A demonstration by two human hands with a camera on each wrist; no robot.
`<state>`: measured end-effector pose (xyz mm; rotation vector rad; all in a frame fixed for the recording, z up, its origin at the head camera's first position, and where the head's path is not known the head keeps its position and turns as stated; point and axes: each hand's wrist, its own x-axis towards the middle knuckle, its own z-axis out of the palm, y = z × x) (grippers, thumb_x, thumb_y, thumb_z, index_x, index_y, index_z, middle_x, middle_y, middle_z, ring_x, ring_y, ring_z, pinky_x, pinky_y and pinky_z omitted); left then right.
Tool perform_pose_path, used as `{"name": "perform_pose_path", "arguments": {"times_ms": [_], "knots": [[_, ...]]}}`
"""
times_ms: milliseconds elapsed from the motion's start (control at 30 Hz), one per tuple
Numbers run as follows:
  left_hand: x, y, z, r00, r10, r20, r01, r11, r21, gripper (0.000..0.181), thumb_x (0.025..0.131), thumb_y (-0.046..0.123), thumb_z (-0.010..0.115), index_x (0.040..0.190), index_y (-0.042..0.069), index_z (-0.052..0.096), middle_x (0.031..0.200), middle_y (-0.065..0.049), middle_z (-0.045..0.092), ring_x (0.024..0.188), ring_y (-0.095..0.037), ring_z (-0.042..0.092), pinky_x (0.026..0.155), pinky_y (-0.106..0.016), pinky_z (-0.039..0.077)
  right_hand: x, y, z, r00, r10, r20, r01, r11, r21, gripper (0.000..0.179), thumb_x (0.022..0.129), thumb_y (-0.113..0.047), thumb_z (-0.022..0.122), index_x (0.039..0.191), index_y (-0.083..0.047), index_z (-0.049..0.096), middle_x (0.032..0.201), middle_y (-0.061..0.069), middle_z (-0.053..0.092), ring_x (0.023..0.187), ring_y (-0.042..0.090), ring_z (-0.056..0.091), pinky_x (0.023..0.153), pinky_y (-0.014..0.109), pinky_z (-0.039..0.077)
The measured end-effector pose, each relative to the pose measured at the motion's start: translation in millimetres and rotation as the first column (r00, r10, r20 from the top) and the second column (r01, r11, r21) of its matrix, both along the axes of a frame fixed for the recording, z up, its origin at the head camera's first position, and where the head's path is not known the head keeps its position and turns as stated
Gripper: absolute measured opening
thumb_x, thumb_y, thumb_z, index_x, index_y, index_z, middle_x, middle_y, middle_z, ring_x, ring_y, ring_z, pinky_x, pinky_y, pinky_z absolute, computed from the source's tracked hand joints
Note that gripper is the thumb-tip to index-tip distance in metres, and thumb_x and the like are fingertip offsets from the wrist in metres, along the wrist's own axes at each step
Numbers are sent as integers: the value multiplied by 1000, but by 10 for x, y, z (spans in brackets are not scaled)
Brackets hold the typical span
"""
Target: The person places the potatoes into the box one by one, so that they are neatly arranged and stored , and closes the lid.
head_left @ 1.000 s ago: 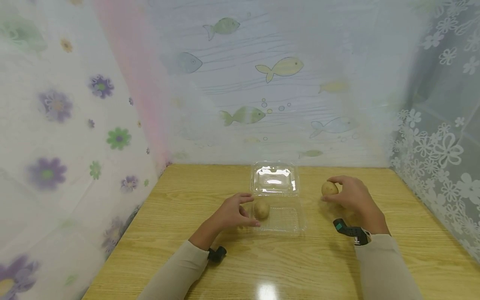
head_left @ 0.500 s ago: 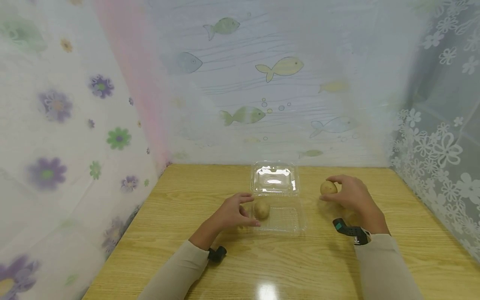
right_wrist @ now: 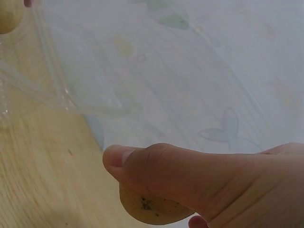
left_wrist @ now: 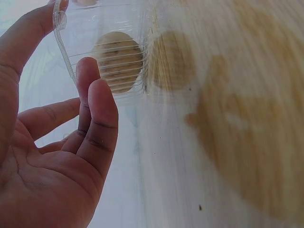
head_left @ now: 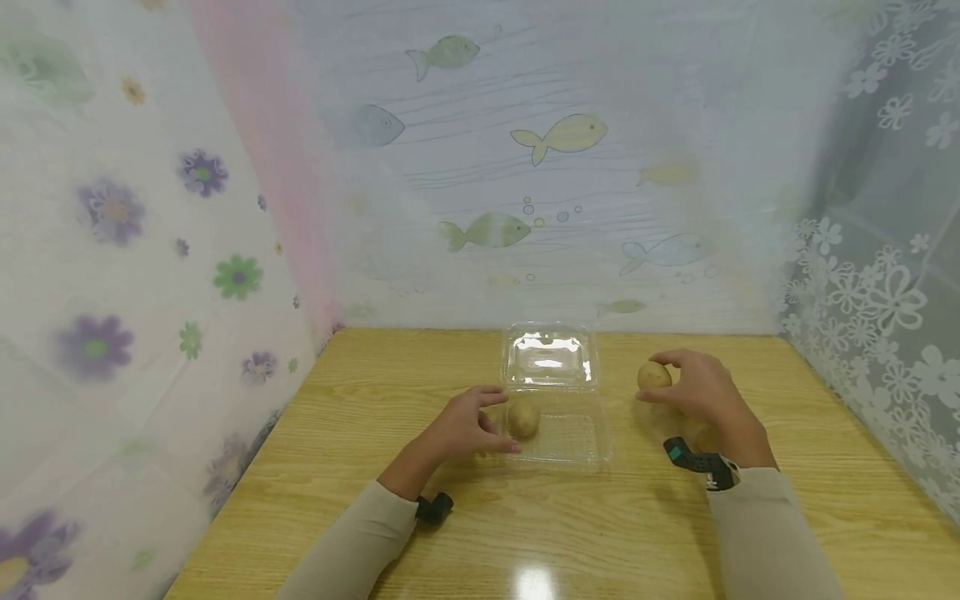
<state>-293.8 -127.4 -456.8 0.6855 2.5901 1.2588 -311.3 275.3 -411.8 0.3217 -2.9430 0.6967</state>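
A clear plastic clamshell container lies on the table with its lid folded back. One potato sits at the left end of its base; the left wrist view shows this potato through the ribbed wall. Around that end curls my left hand, thumb at the front rim and index finger near the hinge side. To the right of the container, my right hand pinches a second potato between thumb and fingers. In the right wrist view the thumb partly covers this potato, which has dark specks.
The glossy wooden table mirrors the hands. Behind it stands a fish-patterned curtain, with flowered sheets at the sides. A black wrist camera sits on the right wrist.
My right hand has shifted slightly left toward the container with its potato. The left hand, the container and the potato inside have stayed in place.
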Motion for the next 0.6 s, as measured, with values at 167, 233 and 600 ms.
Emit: {"name": "perform_pose_path", "arguments": {"times_ms": [167,233,600], "knots": [[4,-2,-3,1000,3,5,-3,1000,-1,95,75,39,95,154,10,51,162,1,42,78,-10,72,68,-30,60,9,-20,9,1000,9,1,-9,1000,-8,84,82,-58,83,143,-5,61,143,29,58,128,54,53,99,73,43],[3,-3,-5,1000,2,3,-2,1000,-1,95,75,39,95,154,10,51,162,1,42,78,-10,72,69,-30,60,13,-27,11,1000,10,2,-10,1000,-12,84,82,-58,83,144,-5,60,143,29,58,129,54,52,99,73,43],[-3,-1,-9,1000,5,1,-5,1000,0,94,75,39,95,153,11,51,162,1,43,77,-10,71,68,-29,59,14,-62,20,1000,16,-18,-16,1000,-19,80,83,-51,85,142,-4,61,138,28,62,125,52,56,96,70,47]]}}
